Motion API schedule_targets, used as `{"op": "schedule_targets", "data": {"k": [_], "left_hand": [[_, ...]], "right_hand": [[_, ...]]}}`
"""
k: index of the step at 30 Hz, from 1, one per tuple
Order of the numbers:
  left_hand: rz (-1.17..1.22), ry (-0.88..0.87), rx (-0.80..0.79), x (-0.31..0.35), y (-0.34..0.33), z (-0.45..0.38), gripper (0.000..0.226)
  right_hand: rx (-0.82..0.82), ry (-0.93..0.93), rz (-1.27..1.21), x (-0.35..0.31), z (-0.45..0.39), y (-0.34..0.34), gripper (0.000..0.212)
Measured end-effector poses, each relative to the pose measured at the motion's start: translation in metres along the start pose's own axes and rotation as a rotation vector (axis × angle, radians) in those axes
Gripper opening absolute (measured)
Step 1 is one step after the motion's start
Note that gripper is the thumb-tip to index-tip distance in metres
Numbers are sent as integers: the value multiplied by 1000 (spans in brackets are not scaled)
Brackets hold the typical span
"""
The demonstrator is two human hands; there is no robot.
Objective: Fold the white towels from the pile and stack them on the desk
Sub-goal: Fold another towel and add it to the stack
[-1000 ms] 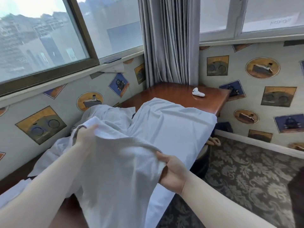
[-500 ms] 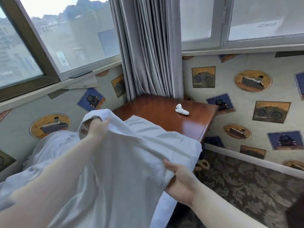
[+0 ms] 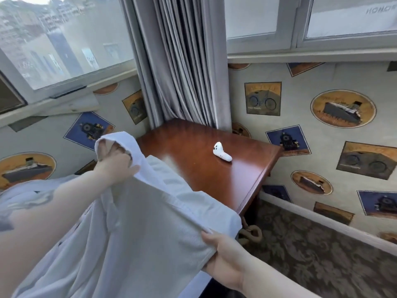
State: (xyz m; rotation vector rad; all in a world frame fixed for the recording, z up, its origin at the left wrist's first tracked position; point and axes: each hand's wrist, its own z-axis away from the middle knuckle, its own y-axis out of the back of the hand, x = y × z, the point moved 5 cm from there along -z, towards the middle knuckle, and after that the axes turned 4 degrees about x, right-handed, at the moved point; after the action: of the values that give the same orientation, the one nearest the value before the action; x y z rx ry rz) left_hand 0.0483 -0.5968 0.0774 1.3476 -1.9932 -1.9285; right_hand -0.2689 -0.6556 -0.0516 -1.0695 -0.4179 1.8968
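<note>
Left hand [image 3: 116, 166] grips raised corner of soft white terry towel [image 3: 150, 222] | right hand [image 3: 223, 259] pinches its near edge | towel hangs over glossy reddish-brown wooden tabletop [image 3: 214, 175] edge | limp, light, non-slippery; best held at corners.

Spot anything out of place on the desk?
Yes: a small white handheld controller lies on the wooden desk, where folded towels are to be stacked. The white towel hangs between both hands, unfolded.
</note>
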Motion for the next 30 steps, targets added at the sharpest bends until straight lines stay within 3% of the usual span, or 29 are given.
{"op": "schedule_targets", "data": {"k": [6,10,13,15,16,19,22,25,28,30], "left_hand": [[7,-209,-308,19,-61,-52,48],[-88,-369,-471,61,-97,-102,41],[-161,-518,-455,78,-113,-140,60],[-191,-717,-311,85,-116,-168,68],[-259,-817,-237,85,-116,-181,67],[-546,-892,-260,71,-122,-210,73],[-781,-817,-210,62,-136,-217,58],[-949,-663,-359,61,-151,-218,55],[-867,-425,-488,68,-140,-209,64],[-841,-258,-467,57,-127,-210,69]], "right_hand": [[3,-38,156,-26,-42,29,36],[97,-99,160,-37,-74,47,33],[161,-116,289,-51,-100,55,31],[216,-114,397,-60,-114,62,28],[250,-119,446,-63,-119,67,27],[361,-215,561,-64,-125,89,24],[389,-282,635,-63,-134,102,26],[383,-266,668,-69,-147,103,29],[385,-217,743,-77,-155,117,30],[378,-189,844,-89,-153,130,25]]}}
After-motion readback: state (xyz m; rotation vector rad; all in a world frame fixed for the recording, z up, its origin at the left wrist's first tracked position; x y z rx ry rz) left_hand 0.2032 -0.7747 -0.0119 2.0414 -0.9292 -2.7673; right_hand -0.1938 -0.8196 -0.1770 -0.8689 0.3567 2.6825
